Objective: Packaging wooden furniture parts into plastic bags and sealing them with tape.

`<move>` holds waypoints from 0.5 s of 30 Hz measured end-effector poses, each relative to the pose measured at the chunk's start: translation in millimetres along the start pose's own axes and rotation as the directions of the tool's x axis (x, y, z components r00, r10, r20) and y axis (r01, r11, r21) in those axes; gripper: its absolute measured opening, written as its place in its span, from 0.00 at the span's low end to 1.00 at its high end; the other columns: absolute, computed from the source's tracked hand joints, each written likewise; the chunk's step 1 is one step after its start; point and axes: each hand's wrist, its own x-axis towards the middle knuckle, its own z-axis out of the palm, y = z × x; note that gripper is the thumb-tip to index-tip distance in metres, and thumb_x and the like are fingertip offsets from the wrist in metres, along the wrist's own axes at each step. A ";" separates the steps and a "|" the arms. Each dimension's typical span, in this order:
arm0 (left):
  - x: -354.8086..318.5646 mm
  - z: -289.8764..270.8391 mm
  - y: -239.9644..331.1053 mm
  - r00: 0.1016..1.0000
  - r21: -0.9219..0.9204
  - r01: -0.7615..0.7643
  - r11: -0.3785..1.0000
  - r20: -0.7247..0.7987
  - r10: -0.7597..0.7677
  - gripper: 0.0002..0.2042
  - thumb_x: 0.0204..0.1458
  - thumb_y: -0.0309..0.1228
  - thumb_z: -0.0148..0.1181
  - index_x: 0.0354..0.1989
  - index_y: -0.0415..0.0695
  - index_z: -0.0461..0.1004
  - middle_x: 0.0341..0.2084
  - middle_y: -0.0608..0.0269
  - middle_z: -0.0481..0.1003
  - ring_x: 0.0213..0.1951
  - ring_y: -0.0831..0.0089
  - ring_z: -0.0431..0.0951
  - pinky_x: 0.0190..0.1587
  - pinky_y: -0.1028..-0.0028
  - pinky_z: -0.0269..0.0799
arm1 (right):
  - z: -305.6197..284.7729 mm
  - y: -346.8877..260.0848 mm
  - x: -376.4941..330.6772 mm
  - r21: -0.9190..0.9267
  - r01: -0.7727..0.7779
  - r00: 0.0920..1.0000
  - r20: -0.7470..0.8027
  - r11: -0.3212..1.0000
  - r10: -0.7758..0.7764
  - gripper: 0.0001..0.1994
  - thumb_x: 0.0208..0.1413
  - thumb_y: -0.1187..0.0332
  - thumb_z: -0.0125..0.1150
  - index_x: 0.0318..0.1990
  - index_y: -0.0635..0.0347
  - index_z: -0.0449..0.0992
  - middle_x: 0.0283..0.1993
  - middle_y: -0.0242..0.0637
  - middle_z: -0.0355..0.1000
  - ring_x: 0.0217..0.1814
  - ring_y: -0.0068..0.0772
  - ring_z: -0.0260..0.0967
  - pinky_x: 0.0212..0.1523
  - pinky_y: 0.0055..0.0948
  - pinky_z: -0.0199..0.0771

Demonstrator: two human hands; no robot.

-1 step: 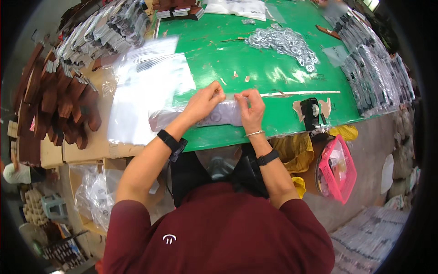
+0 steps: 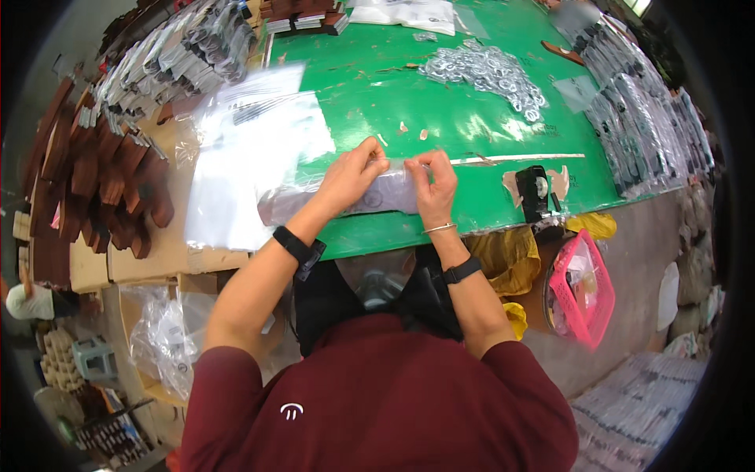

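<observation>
A clear plastic bag [image 2: 389, 194] lies near the front edge of the green table [image 2: 370, 86], with a long, flat, greyish-purple-looking item inside. My left hand [image 2: 351, 176] pinches the bag's upper edge, its forearm crossing over the bag's left part. Close beside it, my right hand [image 2: 436, 186] pinches that same edge near the bag's right end. Only a small gap parts the two sets of fingertips. To the left lies a stack of flat clear bags [image 2: 244, 169], shiny with glare. What exactly is in the bag is hard to make out through the plastic.
Brown wooden pieces [image 2: 114, 177] are stacked at the left. Metal rings [image 2: 487, 72] lie heaped at the back. Bagged items [image 2: 641, 134] stand in piles at the right. A black tape dispenser [image 2: 533, 193] sits at the front edge, above a pink basket [image 2: 596, 291].
Both hands keep their pinch on the bag's edge, almost in place. The whole view has shifted very slightly.
</observation>
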 end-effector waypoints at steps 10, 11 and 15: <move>-24.9 56.2 18.6 0.866 0.199 -0.279 0.939 -0.370 0.336 0.05 0.53 0.29 0.61 0.33 0.44 0.72 0.31 0.62 0.76 0.36 0.57 0.73 0.41 0.62 0.66 | -52.3 5.1 -9.2 0.200 -0.157 0.985 0.105 0.967 0.138 0.04 0.57 0.75 0.62 0.35 0.61 0.72 0.50 0.37 0.72 0.50 0.28 0.69 0.53 0.25 0.68; -26.5 60.2 20.9 0.869 0.196 -0.278 0.941 -0.365 0.333 0.05 0.53 0.29 0.61 0.33 0.44 0.72 0.31 0.62 0.76 0.36 0.57 0.73 0.41 0.62 0.66 | -53.6 9.9 -12.6 0.198 -0.163 0.984 0.105 0.967 0.145 0.04 0.57 0.75 0.62 0.35 0.61 0.72 0.50 0.37 0.72 0.50 0.28 0.69 0.53 0.25 0.68; -26.4 66.6 27.6 0.842 0.229 -0.248 0.941 -0.429 0.326 0.04 0.53 0.27 0.60 0.34 0.44 0.72 0.31 0.62 0.76 0.34 0.57 0.72 0.40 0.62 0.65 | -55.6 19.7 -14.4 0.386 -0.463 0.880 0.306 0.798 0.363 0.08 0.58 0.73 0.62 0.43 0.61 0.71 0.51 0.35 0.72 0.51 0.25 0.68 0.53 0.25 0.67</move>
